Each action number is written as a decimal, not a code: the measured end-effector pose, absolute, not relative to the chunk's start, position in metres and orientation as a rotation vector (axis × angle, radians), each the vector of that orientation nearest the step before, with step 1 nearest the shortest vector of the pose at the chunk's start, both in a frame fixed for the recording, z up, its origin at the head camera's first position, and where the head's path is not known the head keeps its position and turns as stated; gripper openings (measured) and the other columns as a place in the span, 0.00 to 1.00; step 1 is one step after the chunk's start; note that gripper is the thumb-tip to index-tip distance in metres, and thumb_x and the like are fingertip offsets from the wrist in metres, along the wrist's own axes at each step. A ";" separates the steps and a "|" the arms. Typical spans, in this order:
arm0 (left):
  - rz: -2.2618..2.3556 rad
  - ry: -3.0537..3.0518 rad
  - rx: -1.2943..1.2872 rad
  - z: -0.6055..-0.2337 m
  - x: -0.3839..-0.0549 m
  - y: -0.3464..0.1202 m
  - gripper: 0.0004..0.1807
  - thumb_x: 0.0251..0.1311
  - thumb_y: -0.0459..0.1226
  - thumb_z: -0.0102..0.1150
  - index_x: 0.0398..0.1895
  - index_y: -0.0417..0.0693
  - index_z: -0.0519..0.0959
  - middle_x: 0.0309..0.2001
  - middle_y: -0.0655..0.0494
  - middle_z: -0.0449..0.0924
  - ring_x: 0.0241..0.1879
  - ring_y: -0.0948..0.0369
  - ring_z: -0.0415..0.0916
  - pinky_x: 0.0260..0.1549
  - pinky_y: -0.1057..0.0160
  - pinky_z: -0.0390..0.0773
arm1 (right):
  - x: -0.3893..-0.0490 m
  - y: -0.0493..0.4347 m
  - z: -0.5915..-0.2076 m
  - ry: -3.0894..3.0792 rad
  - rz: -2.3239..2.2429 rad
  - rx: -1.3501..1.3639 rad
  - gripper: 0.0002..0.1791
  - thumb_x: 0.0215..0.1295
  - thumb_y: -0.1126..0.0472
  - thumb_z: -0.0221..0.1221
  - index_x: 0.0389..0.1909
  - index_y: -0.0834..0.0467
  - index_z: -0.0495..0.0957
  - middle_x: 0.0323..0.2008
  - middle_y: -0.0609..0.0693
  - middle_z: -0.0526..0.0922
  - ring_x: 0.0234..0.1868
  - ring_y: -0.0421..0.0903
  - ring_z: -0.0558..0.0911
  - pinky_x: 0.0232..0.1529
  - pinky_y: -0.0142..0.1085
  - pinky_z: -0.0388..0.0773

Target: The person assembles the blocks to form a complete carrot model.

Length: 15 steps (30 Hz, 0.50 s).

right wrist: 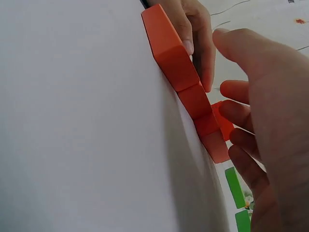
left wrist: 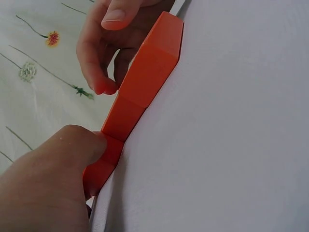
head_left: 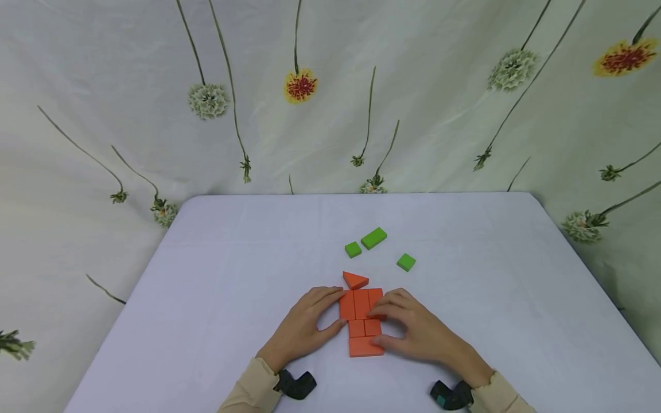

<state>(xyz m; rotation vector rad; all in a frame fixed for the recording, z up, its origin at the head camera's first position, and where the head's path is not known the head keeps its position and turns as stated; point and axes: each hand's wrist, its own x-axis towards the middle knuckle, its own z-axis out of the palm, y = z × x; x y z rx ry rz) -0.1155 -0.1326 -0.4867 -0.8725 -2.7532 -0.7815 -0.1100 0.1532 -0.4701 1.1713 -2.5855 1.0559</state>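
Note:
Orange wooden blocks lie flat on the table in a joined shape. A row of three oblong blocks [head_left: 361, 304] forms its upper part, with two small blocks [head_left: 356, 328] below and a long block [head_left: 361, 347] nearest the person. Just beyond the row lies an orange triangular block [head_left: 355, 281]. My left hand [head_left: 302, 327] touches the row's left side, its thumb [left wrist: 87, 145] against the orange side faces. Over the right side reaches my right hand [head_left: 413, 324], fingertips at the rightmost oblong block. Its thumb [right wrist: 236, 46] stands apart from the blocks in the right wrist view.
Beyond the orange shape lie a green oblong block [head_left: 374, 238], a small green block [head_left: 353, 249] and another green block [head_left: 406, 262]. A white cloth covers the table [head_left: 232, 258]. Behind it hangs a flower-patterned curtain [head_left: 330, 132].

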 end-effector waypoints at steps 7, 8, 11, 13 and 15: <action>-0.790 -2.748 -0.876 -0.487 -0.116 -0.133 0.32 0.66 0.50 0.68 0.71 0.52 0.75 0.68 0.61 0.76 0.68 0.62 0.71 0.68 0.57 0.75 | -0.123 0.150 -0.461 -2.612 1.024 1.038 0.18 0.64 0.52 0.71 0.54 0.50 0.85 0.52 0.38 0.82 0.57 0.37 0.75 0.58 0.38 0.82; -0.791 -2.750 -0.876 -0.486 -0.115 -0.133 0.32 0.66 0.50 0.68 0.71 0.52 0.75 0.68 0.61 0.76 0.68 0.62 0.71 0.68 0.57 0.75 | -0.126 0.149 -0.460 -2.619 1.016 1.012 0.18 0.64 0.53 0.71 0.54 0.50 0.85 0.51 0.39 0.82 0.57 0.37 0.75 0.57 0.39 0.82; -0.796 -2.753 -0.874 -0.485 -0.115 -0.133 0.32 0.65 0.50 0.68 0.71 0.52 0.75 0.68 0.60 0.76 0.68 0.62 0.71 0.68 0.56 0.75 | -0.137 0.144 -0.456 -2.641 1.018 0.946 0.17 0.65 0.55 0.70 0.54 0.51 0.85 0.50 0.41 0.84 0.56 0.39 0.77 0.57 0.42 0.83; -0.798 -2.756 -0.872 -0.485 -0.115 -0.132 0.32 0.65 0.50 0.68 0.71 0.52 0.75 0.68 0.60 0.77 0.68 0.61 0.71 0.68 0.56 0.75 | -0.144 0.141 -0.454 -2.643 1.033 0.923 0.16 0.66 0.56 0.70 0.53 0.52 0.85 0.50 0.43 0.85 0.56 0.41 0.78 0.57 0.44 0.83; -0.795 -2.759 -0.872 -0.484 -0.115 -0.132 0.32 0.65 0.50 0.68 0.71 0.51 0.75 0.68 0.59 0.77 0.68 0.61 0.71 0.68 0.56 0.75 | -0.151 0.138 -0.453 -2.641 1.046 0.907 0.15 0.66 0.57 0.69 0.53 0.53 0.85 0.50 0.44 0.86 0.56 0.43 0.79 0.56 0.45 0.83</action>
